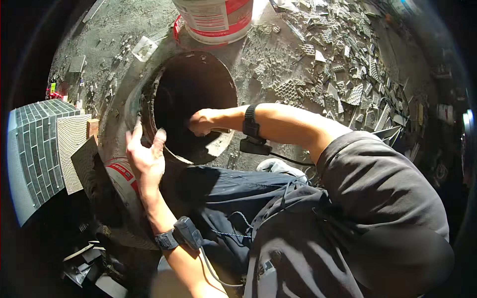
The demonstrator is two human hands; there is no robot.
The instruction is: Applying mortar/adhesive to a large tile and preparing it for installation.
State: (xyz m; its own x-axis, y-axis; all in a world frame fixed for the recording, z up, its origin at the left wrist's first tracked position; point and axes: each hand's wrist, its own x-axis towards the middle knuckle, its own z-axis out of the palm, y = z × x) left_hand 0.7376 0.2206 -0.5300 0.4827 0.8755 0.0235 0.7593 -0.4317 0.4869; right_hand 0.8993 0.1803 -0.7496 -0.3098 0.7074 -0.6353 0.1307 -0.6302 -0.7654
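A wide bucket [120, 169] with a dark, dirty inside and a red-and-white label sits in front of me, its mouth facing up at me. My left hand [148, 156] holds its left rim, thumb near the lip and fingers along the outer side. My right hand [201, 121] reaches into the mouth, its fingers curled and partly in shadow; whether something is in them I cannot make out. A pale crust shows on the lower right of the rim. Straps with small devices and cables are on both my forearms.
A second white-and-red bucket [211, 20] stands beyond. Broken tile pieces [333, 74] litter the floor at the right. Tiled sample boards [39, 154] and a ridged beige board [72, 151] lean at the left. Scraps [109, 285] lie lower left. My legs are just below the bucket.
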